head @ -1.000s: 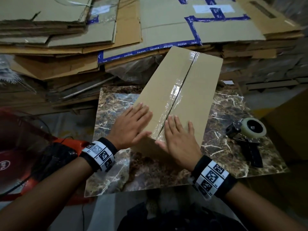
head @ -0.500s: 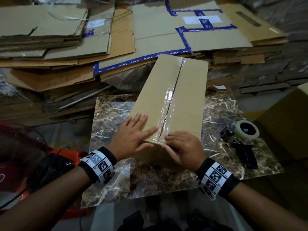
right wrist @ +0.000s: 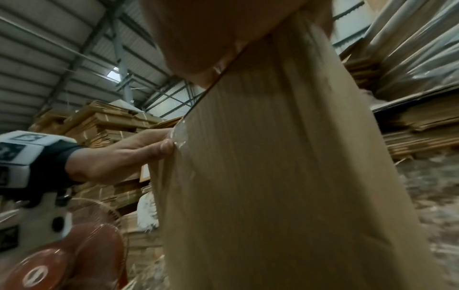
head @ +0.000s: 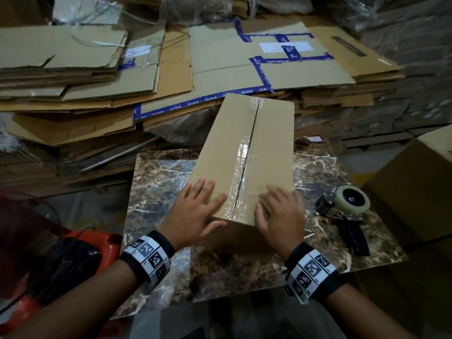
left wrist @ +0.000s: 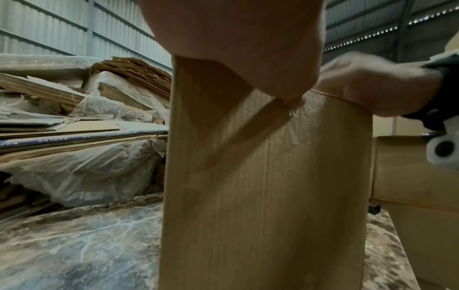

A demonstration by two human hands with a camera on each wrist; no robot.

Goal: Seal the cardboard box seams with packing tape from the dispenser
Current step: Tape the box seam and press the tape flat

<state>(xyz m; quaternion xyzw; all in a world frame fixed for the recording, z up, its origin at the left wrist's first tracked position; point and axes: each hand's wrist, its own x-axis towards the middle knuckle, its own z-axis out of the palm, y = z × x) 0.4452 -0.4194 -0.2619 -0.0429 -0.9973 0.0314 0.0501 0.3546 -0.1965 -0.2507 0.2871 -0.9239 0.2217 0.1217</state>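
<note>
Since half a second ago the right hand has uncurled and slid to the right of the seam, blurred, its fingers spread on the box top, while the left hand stays flat, fingers straight, at the near left corner. Clear tape covers the seam of this long box, which lies on the marble-patterned desk. Behind, flattened cardboard carries blue tape with unreadable lettering; the tape dispenser lies to the right, near the desk's edge.
</note>
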